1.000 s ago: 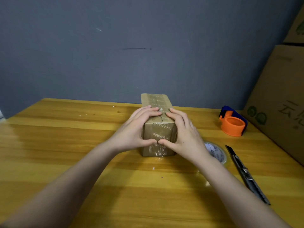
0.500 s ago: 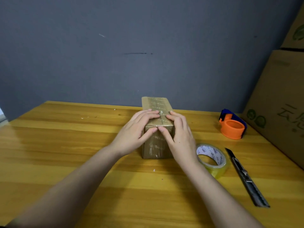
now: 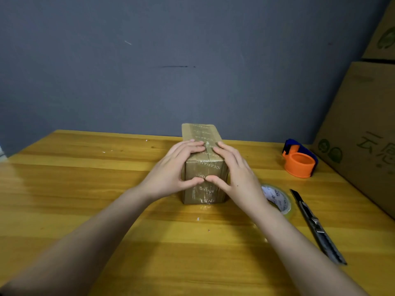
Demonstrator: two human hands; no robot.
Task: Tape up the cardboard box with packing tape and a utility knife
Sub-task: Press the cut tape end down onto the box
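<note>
A small brown cardboard box (image 3: 202,133), wrapped in shiny clear tape, stands on the wooden table (image 3: 85,189) with its short end toward me. My left hand (image 3: 173,169) and my right hand (image 3: 237,174) press on its near end. Their fingers lie flat on the top on either side of the centre seam. Both thumbs press the middle of the front face, tips almost touching. A roll of clear packing tape (image 3: 280,200) lies flat to the right, partly behind my right wrist. The grey utility knife (image 3: 316,227) lies beside it, blade end pointing away.
An orange and blue tape dispenser (image 3: 300,161) sits at the back right. Large cardboard cartons (image 3: 363,135) are stacked along the table's right side. A grey wall stands close behind the table. Small white scraps dot the wood.
My thumbs, up near the box's top front edge half a second ago, have slid back down to the middle of the front face. The box has stayed in place.
</note>
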